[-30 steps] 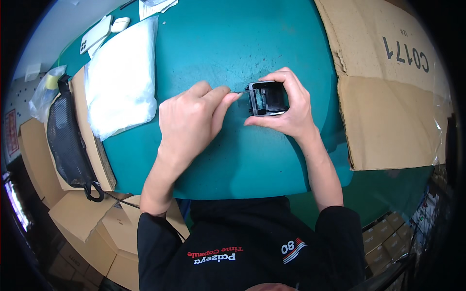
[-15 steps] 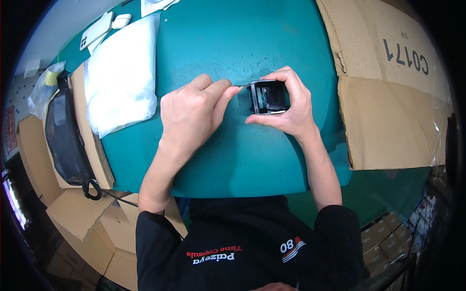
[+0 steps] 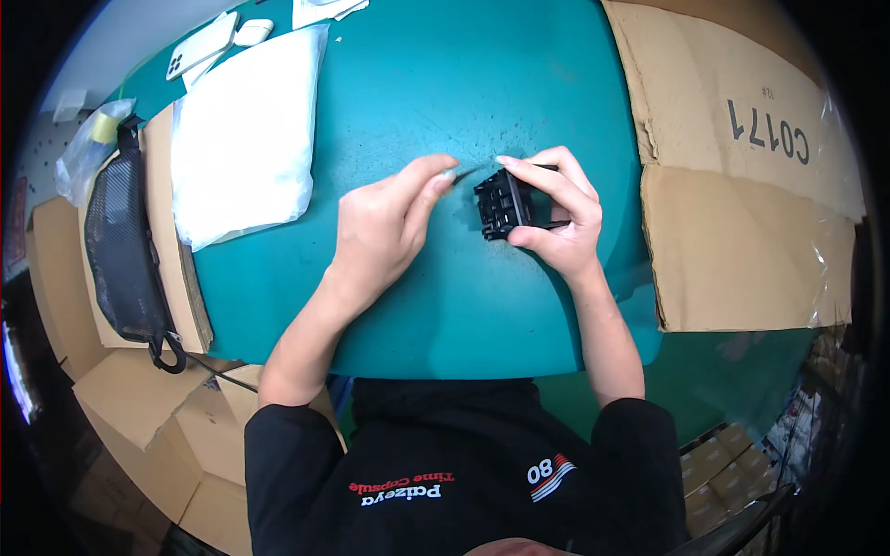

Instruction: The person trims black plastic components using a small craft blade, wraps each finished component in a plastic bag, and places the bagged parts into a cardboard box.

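Observation:
My right hand (image 3: 556, 218) grips a small black boxy plastic part (image 3: 505, 202), tilted on edge just above the teal table (image 3: 464, 83). My left hand (image 3: 389, 227) is beside it on the left, thumb and forefinger pinched on a thin clear strip (image 3: 461, 173) that reaches toward the part's top corner. Both forearms come up from my black shirt at the lower edge.
A white plastic bag (image 3: 246, 139) lies at the left on the table. A large flattened cardboard sheet (image 3: 742, 167) covers the right side. A black mesh pouch (image 3: 120, 250) rests on cardboard at the far left. A white phone (image 3: 199, 44) and small white items lie at the far edge.
My right hand has tipped the black part up on its edge. My left hand has drawn back from it to the left, with the thin strip pinched between its fingertips.

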A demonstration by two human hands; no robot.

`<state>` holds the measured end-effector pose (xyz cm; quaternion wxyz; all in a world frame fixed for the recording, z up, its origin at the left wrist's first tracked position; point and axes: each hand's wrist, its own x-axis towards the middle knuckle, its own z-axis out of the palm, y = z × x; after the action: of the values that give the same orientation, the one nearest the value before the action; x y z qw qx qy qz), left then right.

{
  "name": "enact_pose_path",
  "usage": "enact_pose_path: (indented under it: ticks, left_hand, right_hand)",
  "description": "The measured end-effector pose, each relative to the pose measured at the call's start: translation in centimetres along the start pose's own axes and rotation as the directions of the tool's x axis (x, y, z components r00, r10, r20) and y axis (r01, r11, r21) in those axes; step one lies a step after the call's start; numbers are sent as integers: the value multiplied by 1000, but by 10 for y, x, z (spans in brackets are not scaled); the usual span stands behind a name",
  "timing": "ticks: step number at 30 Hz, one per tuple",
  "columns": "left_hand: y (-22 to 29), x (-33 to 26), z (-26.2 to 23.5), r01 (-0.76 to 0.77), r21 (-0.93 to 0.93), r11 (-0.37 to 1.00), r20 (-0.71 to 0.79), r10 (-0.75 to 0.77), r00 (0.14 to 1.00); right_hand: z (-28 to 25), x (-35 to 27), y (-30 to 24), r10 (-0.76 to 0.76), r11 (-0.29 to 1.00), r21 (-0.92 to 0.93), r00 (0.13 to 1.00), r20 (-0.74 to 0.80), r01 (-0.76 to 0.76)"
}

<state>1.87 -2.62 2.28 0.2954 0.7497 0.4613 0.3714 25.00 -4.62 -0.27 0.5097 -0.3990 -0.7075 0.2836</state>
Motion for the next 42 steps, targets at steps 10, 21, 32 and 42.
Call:
enact_pose_path:
  ticks: [10,21,32,42]
  left_hand:
    - [17,-3,-9,130,-255,958,184,-84,979]
    - [13,-7,-1,30,-281,959,151,14,988]
    - [17,-7,-5,45,-265,963,163,-1,987]
    - [16,-10,-8,-8,-205,979,157,41,987]
  right_hand:
    - [18,-17,-1,306,776,585,952,-25,-234]
    - [19,-13,-14,427,655,662,901,74,-364]
    - [19,-15,-14,415,639,675,904,99,-368]
    - [22,-16,-15,428,637,671,898,103,-380]
